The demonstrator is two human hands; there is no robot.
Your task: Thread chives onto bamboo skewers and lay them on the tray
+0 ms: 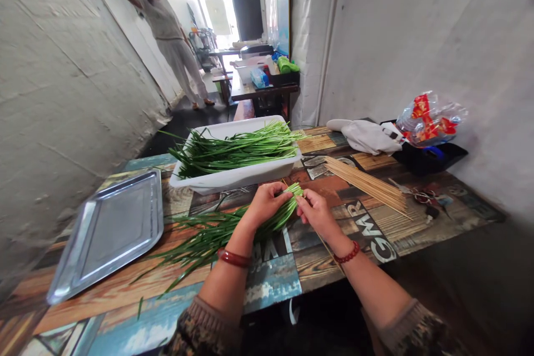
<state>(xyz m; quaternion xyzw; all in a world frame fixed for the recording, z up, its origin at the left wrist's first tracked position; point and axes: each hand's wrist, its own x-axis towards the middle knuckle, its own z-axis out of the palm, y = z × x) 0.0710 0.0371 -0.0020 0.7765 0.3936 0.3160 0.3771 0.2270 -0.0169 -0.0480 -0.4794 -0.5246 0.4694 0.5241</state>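
Observation:
A bunch of Chinese chives [217,228] lies across the table, its pale cut ends gathered to the right. My left hand [267,203] is closed around the bunch just behind those ends. Against the ends, the fingers of my right hand [315,211] are pinched on a thin bamboo skewer [324,243], which runs back under my right wrist. A thin tip shows just above the left thumb; whether it is the same skewer passing through the stems I cannot tell.
A white tub [233,177] heaped with more chives stands behind my hands. To the left lies a metal tray [119,228]. On the right are loose skewers [367,183], scissors [421,194], a pale cloth [367,136] and a black container [434,158]. A person [171,28] stands farther back.

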